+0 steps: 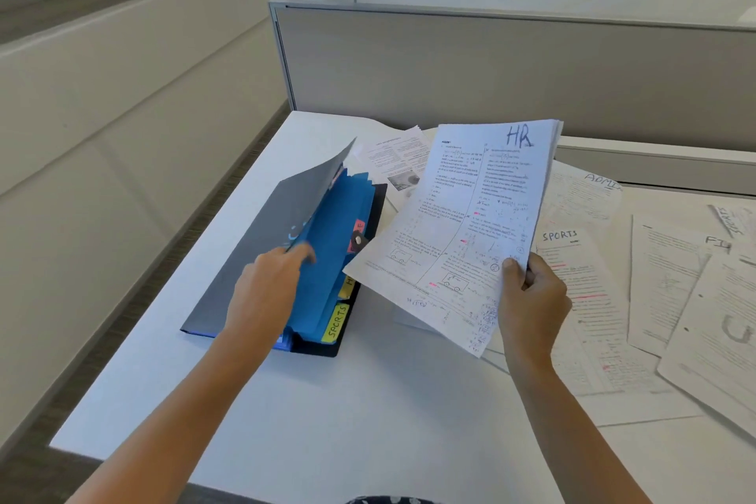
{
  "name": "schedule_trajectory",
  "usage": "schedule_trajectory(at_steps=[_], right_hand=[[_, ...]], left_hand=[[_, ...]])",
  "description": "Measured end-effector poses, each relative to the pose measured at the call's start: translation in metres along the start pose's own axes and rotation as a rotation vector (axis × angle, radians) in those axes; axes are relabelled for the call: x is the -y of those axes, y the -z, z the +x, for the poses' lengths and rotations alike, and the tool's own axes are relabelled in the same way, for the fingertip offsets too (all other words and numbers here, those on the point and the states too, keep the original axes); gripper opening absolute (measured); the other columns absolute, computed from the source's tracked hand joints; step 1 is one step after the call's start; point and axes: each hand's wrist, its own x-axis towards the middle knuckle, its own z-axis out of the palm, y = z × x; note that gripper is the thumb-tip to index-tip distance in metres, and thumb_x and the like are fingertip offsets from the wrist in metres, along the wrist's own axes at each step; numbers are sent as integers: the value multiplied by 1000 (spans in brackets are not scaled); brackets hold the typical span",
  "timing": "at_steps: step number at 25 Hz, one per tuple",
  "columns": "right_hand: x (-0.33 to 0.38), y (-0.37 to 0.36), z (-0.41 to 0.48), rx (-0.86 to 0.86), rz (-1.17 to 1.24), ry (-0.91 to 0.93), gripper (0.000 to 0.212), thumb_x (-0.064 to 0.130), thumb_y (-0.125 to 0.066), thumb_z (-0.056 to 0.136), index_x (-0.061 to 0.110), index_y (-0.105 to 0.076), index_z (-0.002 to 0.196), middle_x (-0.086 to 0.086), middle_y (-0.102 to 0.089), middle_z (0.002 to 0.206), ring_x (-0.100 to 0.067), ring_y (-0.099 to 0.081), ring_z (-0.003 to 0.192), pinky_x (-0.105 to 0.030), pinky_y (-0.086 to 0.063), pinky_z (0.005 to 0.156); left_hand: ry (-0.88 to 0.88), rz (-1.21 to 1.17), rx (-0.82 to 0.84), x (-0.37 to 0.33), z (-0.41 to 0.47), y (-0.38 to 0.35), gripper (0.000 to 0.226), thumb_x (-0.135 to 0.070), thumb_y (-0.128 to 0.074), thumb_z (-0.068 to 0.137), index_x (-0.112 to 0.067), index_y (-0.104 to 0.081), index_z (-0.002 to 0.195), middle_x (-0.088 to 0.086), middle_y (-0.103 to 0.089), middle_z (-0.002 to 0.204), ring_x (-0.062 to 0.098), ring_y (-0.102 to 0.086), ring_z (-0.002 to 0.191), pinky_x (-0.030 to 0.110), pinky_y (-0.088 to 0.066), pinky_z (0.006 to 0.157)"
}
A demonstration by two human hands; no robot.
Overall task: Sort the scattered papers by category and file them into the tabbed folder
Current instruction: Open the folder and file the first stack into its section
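A grey tabbed folder [249,254] lies on the white desk, its cover lifted. Blue dividers [331,241] fan out inside, with a yellow SPORTS tab [336,322] and a red tab [356,233] on their right edge. My left hand [268,291] rests on the blue dividers, fingers slipped under the cover. My right hand [532,299] pinches the lower corner of a stack of printed sheets marked HR [470,225], held tilted above the desk to the right of the folder.
Loose papers lie on the right of the desk: one marked SPORTS [572,299], one marked ADMIN [589,192], others overlapping at the far right [695,299]. Another sheet [397,164] lies behind the folder. A grey partition [491,70] stands along the desk's back edge.
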Motion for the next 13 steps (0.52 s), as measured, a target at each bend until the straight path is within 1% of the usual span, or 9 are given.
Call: schedule_trajectory(at_steps=[2, 3, 5, 6, 7, 8, 9, 11, 13], right_hand=[[-2, -2, 0, -8, -10, -3, 19, 15, -52, 94, 4, -67, 97, -7, -71, 94, -14, -52, 68, 2, -36, 52], [-4, -2, -1, -9, -15, -11, 19, 15, -52, 94, 4, -67, 98, -8, -70, 93, -15, -52, 69, 0, -36, 52], [-8, -2, -2, -12, -28, -31, 20, 15, -51, 94, 4, -67, 97, -8, -70, 92, -15, -51, 69, -5, -35, 49], [-10, 0, -2, -12, -34, -40, 20, 16, -51, 94, 3, -66, 96, -9, -70, 92, -15, -50, 68, -6, -34, 49], [-13, 1, -3, -13, -38, -47, 20, 16, -51, 94, 2, -66, 95, -9, -69, 92, -14, -49, 66, -7, -33, 49], [-15, 2, -3, -13, -41, -53, 20, 16, -51, 94, 2, -65, 95, -9, -69, 91, -13, -48, 64, -8, -32, 50], [-17, 3, -3, -16, -38, -58, 20, 16, -51, 94, 2, -65, 95, -10, -70, 91, -11, -47, 61, -10, -32, 50], [-20, 7, -3, -20, -28, -69, 18, 16, -52, 94, 4, -66, 94, -12, -71, 93, -8, -47, 59, -14, -32, 50], [-22, 10, -2, -21, -26, -78, 18, 16, -51, 94, 5, -66, 95, -11, -71, 94, -12, -49, 62, -15, -32, 51]], left_hand=[[-38, 164, 128, -1, -3, -14, 47, 8, -57, 80, -21, -63, 117, -6, -64, 94, 18, -49, 68, 25, -35, 54], [-71, 261, 189, -6, -6, -16, 42, 1, -63, 79, -24, -68, 112, -12, -67, 98, 14, -46, 67, 21, -34, 54], [-71, 388, 253, -19, -10, -20, 29, -15, -67, 83, -27, -68, 109, -13, -67, 92, 10, -45, 64, 17, -31, 52], [-30, 350, 247, -25, -11, -22, 23, -25, -63, 89, -24, -65, 111, -10, -65, 88, 10, -48, 66, 18, -31, 51], [44, 266, 233, -32, -11, -22, 27, -37, -56, 92, -20, -63, 111, -8, -60, 79, 12, -48, 67, 19, -30, 49], [110, 202, 207, -37, -10, -25, 38, -49, -51, 92, -16, -61, 109, -6, -53, 72, 14, -47, 66, 19, -28, 48], [138, 175, 191, -42, -9, -27, 47, -56, -48, 89, -14, -59, 110, -5, -52, 74, 15, -48, 67, 20, -28, 48], [129, 186, 182, -46, -10, -30, 57, -58, -49, 87, -12, -52, 120, -2, -58, 98, 16, -58, 76, 23, -37, 53], [117, 183, 177, -45, -13, -35, 65, -57, -53, 86, -10, -45, 130, -1, -54, 117, 15, -61, 89, 25, -43, 59]])
